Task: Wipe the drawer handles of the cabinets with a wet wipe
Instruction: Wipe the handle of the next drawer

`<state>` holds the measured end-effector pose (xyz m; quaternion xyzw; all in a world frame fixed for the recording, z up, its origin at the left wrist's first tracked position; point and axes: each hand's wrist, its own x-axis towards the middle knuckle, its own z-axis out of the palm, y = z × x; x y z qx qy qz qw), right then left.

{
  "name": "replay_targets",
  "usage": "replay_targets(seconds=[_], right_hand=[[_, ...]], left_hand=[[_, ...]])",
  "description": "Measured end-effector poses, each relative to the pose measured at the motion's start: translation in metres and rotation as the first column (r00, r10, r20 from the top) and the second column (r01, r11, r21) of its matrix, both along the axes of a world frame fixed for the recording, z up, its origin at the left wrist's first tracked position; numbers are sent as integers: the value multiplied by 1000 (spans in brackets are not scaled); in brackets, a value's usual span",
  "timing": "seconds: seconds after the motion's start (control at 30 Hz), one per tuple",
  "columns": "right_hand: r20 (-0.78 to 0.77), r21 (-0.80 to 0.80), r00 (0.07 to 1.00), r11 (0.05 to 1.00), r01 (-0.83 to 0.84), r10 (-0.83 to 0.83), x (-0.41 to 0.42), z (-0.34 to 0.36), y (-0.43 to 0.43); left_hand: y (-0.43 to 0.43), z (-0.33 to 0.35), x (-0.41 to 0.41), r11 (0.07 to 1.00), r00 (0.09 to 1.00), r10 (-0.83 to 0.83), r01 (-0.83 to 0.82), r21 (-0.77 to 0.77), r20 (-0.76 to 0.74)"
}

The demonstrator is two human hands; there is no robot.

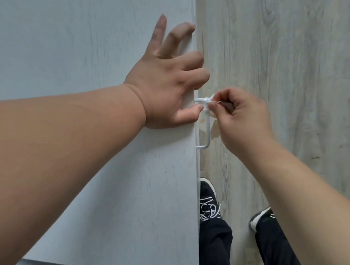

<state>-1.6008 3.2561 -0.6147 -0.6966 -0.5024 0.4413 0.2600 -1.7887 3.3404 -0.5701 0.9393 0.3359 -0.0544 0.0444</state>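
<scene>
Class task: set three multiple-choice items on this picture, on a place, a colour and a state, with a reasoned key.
1. Where is the wet wipe? A on the floor; B wrapped at one end of the handle; C on a shoe.
2. What colour is the handle? A white; B black; C red.
3. What is the right hand doing? A lying flat; B pinching the wet wipe; C hanging idle.
Key: 1 B, it bunches round the handle's end; 2 A, it looks white; 3 B, its fingers close on the wet wipe.
</scene>
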Motion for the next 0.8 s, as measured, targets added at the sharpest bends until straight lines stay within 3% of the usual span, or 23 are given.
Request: replay_targets(seconds=[0.17, 0.37, 0.53, 0.7, 0.8], right_hand=[[16, 55, 999, 998, -39, 39, -16, -1, 29], [-15, -28, 1000, 999, 15, -15, 3, -1, -1], [25, 81, 998, 995, -57, 55, -10, -1, 27], [2, -33, 1000, 999, 17, -17, 0, -1, -8], [-22, -19, 997, 997, 68, -68, -6, -1, -1]], left_hand=[[0, -2, 1, 1000, 999, -25, 25, 10, 42], [1, -1, 1, 1000, 1000, -18, 18, -7, -1], [1, -3, 0, 1000, 1000, -14, 15, 9, -7], [1, -1, -1, 1000, 1000, -15, 15, 1, -25], [0, -2, -1, 1000, 1000, -16, 16, 5, -18]])
